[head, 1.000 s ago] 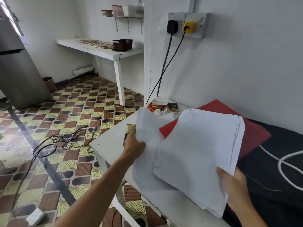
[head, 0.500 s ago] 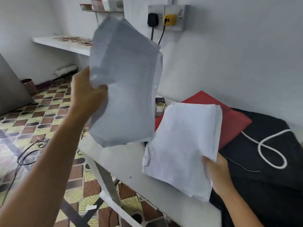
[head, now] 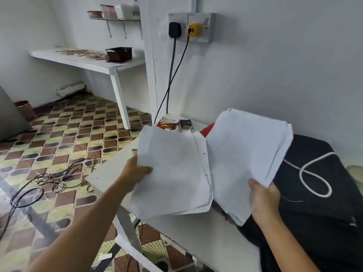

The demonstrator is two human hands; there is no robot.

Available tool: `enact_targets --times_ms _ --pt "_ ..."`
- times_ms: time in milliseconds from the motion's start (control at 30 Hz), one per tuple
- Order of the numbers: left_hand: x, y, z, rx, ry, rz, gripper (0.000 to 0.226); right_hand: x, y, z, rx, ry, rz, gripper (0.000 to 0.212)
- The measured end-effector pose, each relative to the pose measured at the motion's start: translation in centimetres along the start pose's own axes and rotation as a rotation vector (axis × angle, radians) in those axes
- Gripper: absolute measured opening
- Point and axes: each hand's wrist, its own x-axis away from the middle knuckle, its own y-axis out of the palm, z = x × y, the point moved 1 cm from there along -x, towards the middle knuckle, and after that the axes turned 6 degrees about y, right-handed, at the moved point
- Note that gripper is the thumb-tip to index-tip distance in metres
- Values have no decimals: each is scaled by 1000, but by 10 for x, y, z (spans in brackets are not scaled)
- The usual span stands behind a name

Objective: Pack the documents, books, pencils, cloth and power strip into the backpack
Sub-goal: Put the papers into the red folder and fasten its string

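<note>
A left hand point(head: 135, 173) and right hand point(head: 263, 197) each pinch a loose paper sheaf point(head: 172, 173) above the white table point(head: 206, 238), where unbound sheets could slip and scatter.

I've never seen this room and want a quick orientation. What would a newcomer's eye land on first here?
Two white paper stacks dominate the middle: the left hand grips the left stack, the right hand holds the right stack, both above the white table. On the wall above, a yellow plug sits beside a black plug. A white cord loops over black fabric at right.
</note>
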Motion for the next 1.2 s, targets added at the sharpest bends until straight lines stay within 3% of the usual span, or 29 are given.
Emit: enact_targets --times_ms 67,167,300,433,533,600,700,800,867,967,1067,1133,1200 --pt "1 5 -5 19 21 -29 65 -6 0 -8 -109 -59 125 34" --pt "3 10 -6 42 38 -69 52 -11 3 -32 -295 -118 242 39" --pt "4 19 -8 37 -6 -105 30 -11 16 -59 -419 -82 169 41" --pt "5 30 -10 65 -50 -116 26 1 37 -54 -141 -13 -213 29" --pt "9 39 -4 222 -144 -44 17 9 50 -40 310 -5 -417 25" --pt "11 40 -1 410 -226 -37 32 9 54 -25 614 -50 -466 27" --pt "11 39 2 581 -273 -178 59 9 57 -7 874 -178 -496 30" --pt "16 41 5 417 -205 -296 30 4 55 5 989 -268 -488 30" --pt "15 39 4 241 -101 -306 34 2 54 8 1026 -351 -440 26" --pt "15 31 9 261 -21 -311 50 0 54 5 820 -393 -382 40" --pt "12 19 26 349 87 -398 81 2 56 -14 279 -77 -502 71" --pt "10 14 39 383 169 -436 76 1 57 -26 155 43 -631 71" --pt "15 12 58 383 256 -443 62 5 59 -40 184 37 -720 55"
